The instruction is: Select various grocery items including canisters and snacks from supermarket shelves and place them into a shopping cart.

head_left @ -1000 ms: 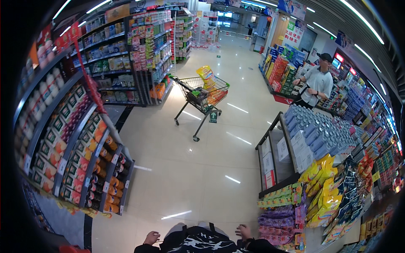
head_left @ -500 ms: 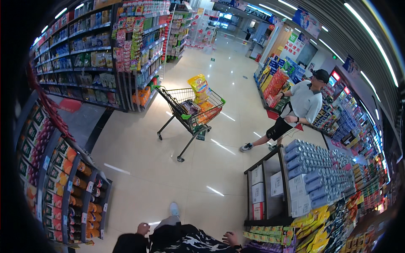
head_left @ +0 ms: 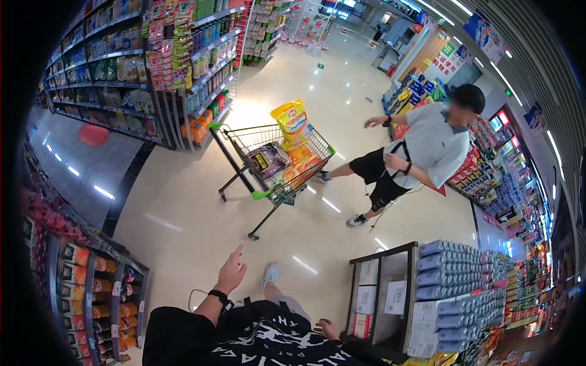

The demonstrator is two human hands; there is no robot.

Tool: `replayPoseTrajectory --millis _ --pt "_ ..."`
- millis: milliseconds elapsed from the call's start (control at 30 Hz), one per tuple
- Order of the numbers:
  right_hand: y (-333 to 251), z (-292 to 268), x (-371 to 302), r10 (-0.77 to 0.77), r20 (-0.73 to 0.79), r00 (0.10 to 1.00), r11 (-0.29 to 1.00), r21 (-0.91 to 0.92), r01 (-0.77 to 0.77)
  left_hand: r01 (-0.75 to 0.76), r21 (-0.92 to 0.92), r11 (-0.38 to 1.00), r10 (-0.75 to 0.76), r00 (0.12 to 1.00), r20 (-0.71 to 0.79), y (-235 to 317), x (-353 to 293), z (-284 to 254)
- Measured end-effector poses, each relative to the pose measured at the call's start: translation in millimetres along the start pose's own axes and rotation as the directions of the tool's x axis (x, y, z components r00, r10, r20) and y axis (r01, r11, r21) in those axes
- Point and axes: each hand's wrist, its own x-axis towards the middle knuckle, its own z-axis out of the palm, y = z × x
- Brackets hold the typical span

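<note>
Where the tiled floor (head_left: 183, 213) opens between the left shelving (head_left: 122, 73) and the right-hand displays, a green-trimmed wire shopping cart (head_left: 274, 165) stands mid-aisle, well apart from both of the wearer's hands. It carries a yellow bag (head_left: 292, 122) upright, a dark packet (head_left: 266, 160) and orange packs. A person in a grey shirt (head_left: 427, 152) stands just right of it. Near right, a display rack (head_left: 390, 293) holds stacked bottled-water packs (head_left: 458, 274). The left hand (head_left: 232, 273) is raised toward the cart, fingers spread, holding nothing. The right hand (head_left: 328, 329) hangs low; its fingers look empty, their curl unclear. The loaded cart likely rolls heavily; its rigid far-left push bar (head_left: 215, 127) offers the firmest hold.
</note>
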Motion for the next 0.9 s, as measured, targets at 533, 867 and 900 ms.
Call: replayPoseTrajectory --millis 533,867,900 --pt "-349.8 132.5 173.9 -0.154 0.05 0.987 0.964 -0.212 0.161 0.366 -0.019 0.93 -0.366 0.93 0.0 -9.6 221.5 -22.6" --pt "-485.4 252.6 207.1 -0.246 0.156 0.957 0.874 -0.392 0.288 0.444 -0.053 0.894 -0.433 0.829 -0.355 -50.3 423.4 -28.7" --pt "-503.3 268.0 208.3 -0.23 0.16 0.96 0.867 -0.414 0.277 0.501 -0.07 0.863 -0.479 0.764 -0.432 -60.8 433.6 -26.8"
